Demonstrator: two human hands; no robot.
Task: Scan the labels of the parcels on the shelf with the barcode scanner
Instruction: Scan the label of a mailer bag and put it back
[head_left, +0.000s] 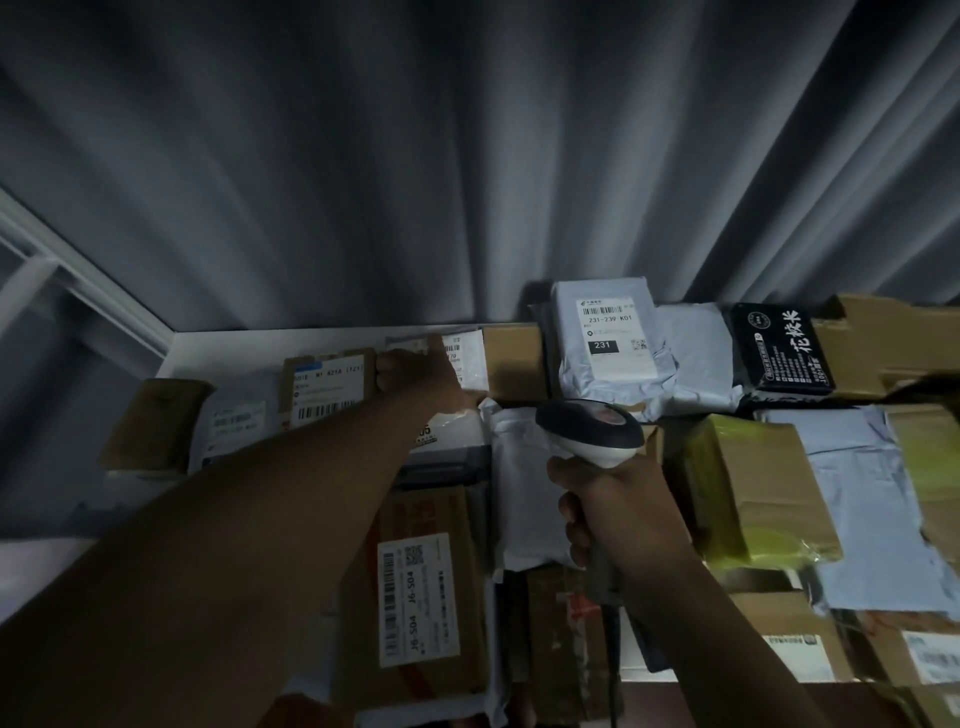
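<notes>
parcels (605, 338) crowd the shelf (218, 348); scanner (592, 431) near centre, a curtain (467, 156) hangs behind, far.

1. Above and behind where your hands reach, you have a grey curtain (415, 156) hanging in long vertical folds across the whole background.
2. Up and to the left of your left hand, you can see a white frame (78, 270) running diagonally, with a crossbar branching off it.
3. Below your left forearm, at the left edge, there's a pale surface (31, 571), too dim to identify.
</notes>
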